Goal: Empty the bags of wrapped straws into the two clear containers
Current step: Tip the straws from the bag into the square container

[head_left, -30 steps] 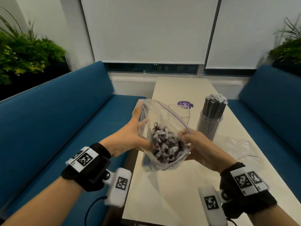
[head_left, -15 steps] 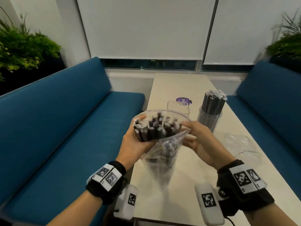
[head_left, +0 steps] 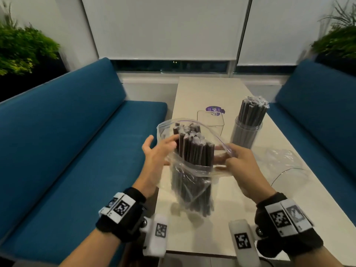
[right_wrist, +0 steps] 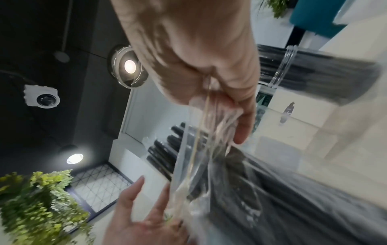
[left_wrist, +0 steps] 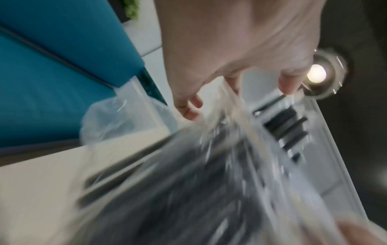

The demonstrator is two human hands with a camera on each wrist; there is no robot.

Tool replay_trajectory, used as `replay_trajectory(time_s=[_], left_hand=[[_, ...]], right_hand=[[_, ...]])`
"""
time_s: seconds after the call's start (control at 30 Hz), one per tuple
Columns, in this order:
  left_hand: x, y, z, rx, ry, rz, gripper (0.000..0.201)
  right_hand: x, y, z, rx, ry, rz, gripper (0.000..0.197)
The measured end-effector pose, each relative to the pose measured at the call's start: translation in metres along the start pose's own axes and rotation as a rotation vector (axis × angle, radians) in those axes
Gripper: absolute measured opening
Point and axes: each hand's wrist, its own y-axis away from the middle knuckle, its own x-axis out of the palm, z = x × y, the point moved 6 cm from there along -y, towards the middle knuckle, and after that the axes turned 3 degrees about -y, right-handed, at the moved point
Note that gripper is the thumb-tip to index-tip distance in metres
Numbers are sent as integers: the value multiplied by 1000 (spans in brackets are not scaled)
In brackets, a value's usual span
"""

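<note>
Head view: right hand (head_left: 241, 164) pinches zip bag (head_left: 189, 182) of dark straws (head_left: 194, 151) above table (head_left: 202, 236) near edge; left hand (head_left: 156, 158) spread, fingers on bag's side

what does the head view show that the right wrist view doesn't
Only the head view shows the empty square clear container, the crumpled empty bag on the table, both blue benches and the wrist bands.

Only the right wrist view shows the ceiling lights, a ceiling camera, and the right hand pinching the bag's edge from below.

Both show the zip bag of wrapped straws, the left hand beside it with fingers spread, and the round container already full of straws.
</note>
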Motion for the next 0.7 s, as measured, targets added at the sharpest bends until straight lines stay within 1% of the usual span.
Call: replay_trajectory(time_s=[0.03,0.1,0.13,0.17,0.23,0.3,0.33,0.43,0.47,0.5,0.53,0.6,0.67,0.7], left_hand=[[-6,-5,-5,0,-19,-7,37],[-10,-14,-11,-18,-22,50,44],[-12,-18,-11,-43,-15,83,43],[-10,-21,-11,-74,3,113,37],[-8,-25,-9,-114,49,144,27],[-2,-28,-5,-108,45,171,27],[1,-29,-3,-109,55,176,27],[4,-34,10,-147,117,136,21],[2,-36,14,-142,104,124,21],[0,-36,17,-114,28,129,24],[-1,-39,21,-75,-62,157,29],[0,-38,29,-19,-239,305,40],[4,-32,37,-33,-318,468,52],[7,-29,38,-24,-351,531,64]], right_hand=[[-3,-2,-2,4,31,-23,56],[-3,-4,-8,18,59,-27,56],[1,-4,-12,31,55,-19,56],[4,-3,-15,41,37,-13,54],[10,-3,-17,46,-24,-21,43],[13,-6,-18,53,-85,-44,26],[14,-7,-19,63,-103,-52,21],[8,-11,-27,107,-124,-95,28],[6,-12,-32,144,-144,-102,31],[4,-12,-39,206,-182,-94,35],[5,-12,-45,283,-243,-71,40],[8,-12,-53,439,-427,-2,48],[13,-13,-53,533,-610,62,51],[16,-14,-52,560,-682,94,51]])
